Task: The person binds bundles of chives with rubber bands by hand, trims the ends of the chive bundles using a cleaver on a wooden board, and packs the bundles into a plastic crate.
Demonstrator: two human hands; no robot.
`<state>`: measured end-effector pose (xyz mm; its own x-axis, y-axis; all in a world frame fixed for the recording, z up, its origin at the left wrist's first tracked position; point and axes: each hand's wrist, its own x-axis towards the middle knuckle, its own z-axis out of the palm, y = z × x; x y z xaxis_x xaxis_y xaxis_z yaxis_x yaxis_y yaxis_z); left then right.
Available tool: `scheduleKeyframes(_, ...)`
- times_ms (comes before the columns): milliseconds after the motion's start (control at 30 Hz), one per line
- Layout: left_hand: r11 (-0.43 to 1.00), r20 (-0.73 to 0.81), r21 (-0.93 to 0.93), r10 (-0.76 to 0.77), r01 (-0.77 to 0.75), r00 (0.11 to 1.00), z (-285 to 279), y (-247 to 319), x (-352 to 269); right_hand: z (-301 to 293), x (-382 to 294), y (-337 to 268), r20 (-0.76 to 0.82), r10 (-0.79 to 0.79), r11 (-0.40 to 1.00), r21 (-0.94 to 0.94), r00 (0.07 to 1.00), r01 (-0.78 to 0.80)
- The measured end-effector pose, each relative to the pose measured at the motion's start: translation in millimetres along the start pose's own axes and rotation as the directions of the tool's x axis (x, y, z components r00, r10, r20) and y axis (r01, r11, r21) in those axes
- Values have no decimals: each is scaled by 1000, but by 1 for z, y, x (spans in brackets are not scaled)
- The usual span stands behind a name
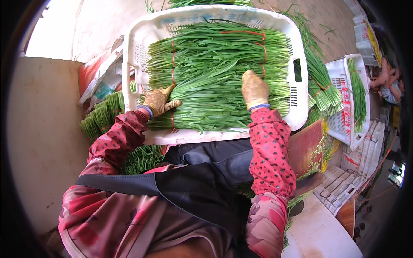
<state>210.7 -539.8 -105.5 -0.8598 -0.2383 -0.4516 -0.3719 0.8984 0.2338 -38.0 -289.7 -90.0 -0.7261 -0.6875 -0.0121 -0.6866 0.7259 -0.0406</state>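
A white plastic crate (193,141) in front of me holds several bundles of long green leaves, likely garlic chives (206,67), lying crosswise and tied with orange bands (265,53). My left hand (158,100), in a stained yellowish glove, rests at the left ends of the near bundles, its thumb and a finger spread on the stems. My right hand (255,87), gloved too, lies on the leaves near the stem ends at the right, its fingers pointing down and partly hidden. Whether it grips any leaves cannot be told.
Banded bundles lie left of the crate (103,117) and right of it (324,90). Farther right stands another white crate (338,96) holding a bundle, with stacked crates (361,154) beyond. A light panel (45,135) stands at the left. Another person's limbs (387,80) show at the far right.
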Motion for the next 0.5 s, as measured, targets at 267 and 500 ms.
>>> scheduleKeyframes(267,995,-190,6,97,-98,977,-7,28,5,-67,-118,143,-29,581,575,721,813,-385)
scheduleKeyframes(500,862,-327,226,506,-454,798,-2,143,52,-91,-286,98,12,834,334,785,552,-522)
